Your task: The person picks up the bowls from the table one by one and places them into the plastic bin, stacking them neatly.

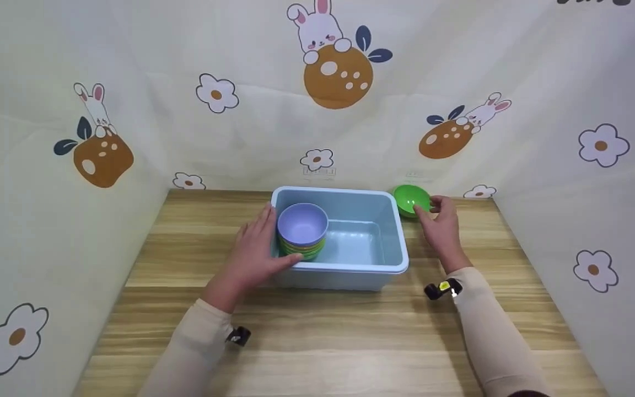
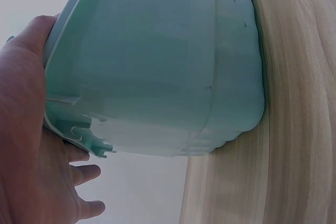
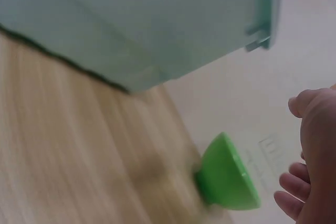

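A light blue plastic bin (image 1: 348,267) stands on the wooden table. Inside it, at the left end, is a stack of small bowls with a purple bowl (image 1: 303,223) on top and green and yellowish rims below. My left hand (image 1: 254,248) rests on the bin's near left corner, thumb over the front rim, fingers extended along the left side. Right of the bin's far corner sits a green bowl (image 1: 412,198), right way up. Beside it is my right hand (image 1: 440,223), thumb and fingers apart; the right wrist view shows a gap between hand and bowl.
Behind the table hangs a pale cloth (image 1: 251,132) printed with rabbits, oranges and flowers, which also encloses both sides. The wooden tabletop (image 1: 339,342) extends in front of the bin and to its left and right.
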Action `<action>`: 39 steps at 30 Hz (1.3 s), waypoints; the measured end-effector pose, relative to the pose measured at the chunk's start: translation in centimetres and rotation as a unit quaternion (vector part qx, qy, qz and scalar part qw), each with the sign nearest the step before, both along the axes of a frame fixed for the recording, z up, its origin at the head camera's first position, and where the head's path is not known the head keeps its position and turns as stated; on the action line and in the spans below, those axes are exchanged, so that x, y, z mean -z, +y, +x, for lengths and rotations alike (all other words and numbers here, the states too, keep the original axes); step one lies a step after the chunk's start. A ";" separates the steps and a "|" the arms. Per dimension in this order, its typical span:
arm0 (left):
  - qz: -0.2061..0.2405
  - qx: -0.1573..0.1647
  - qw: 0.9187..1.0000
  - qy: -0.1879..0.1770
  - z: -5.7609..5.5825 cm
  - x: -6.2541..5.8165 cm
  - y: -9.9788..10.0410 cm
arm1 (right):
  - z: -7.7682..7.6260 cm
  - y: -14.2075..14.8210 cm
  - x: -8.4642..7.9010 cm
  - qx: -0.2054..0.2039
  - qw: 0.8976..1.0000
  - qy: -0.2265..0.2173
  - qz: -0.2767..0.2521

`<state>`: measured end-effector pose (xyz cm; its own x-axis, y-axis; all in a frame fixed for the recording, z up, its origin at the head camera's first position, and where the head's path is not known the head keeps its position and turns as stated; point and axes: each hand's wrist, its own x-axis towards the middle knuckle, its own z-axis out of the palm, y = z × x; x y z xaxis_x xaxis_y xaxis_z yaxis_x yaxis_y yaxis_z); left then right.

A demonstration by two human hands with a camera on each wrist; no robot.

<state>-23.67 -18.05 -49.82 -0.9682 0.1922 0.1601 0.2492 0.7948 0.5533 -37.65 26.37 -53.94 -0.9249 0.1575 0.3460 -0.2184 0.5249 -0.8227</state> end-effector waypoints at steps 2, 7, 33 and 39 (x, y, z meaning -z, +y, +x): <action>-0.001 0.000 1.000 -0.001 0.0 -0.1 0.0 | -0.5 0.0 0.9 0.013 1.000 -0.009 0.004; -0.002 0.001 1.000 -0.003 0.1 -0.1 0.0 | -1.6 -0.1 2.5 0.037 0.998 -0.047 0.003; 0.009 0.000 1.000 -0.005 -0.1 0.0 -0.1 | -5.8 -1.0 4.7 0.043 0.987 -0.153 0.008; 0.005 0.003 1.000 -0.003 -0.1 0.0 -0.1 | -6.0 -1.1 4.6 0.041 0.988 -0.147 0.006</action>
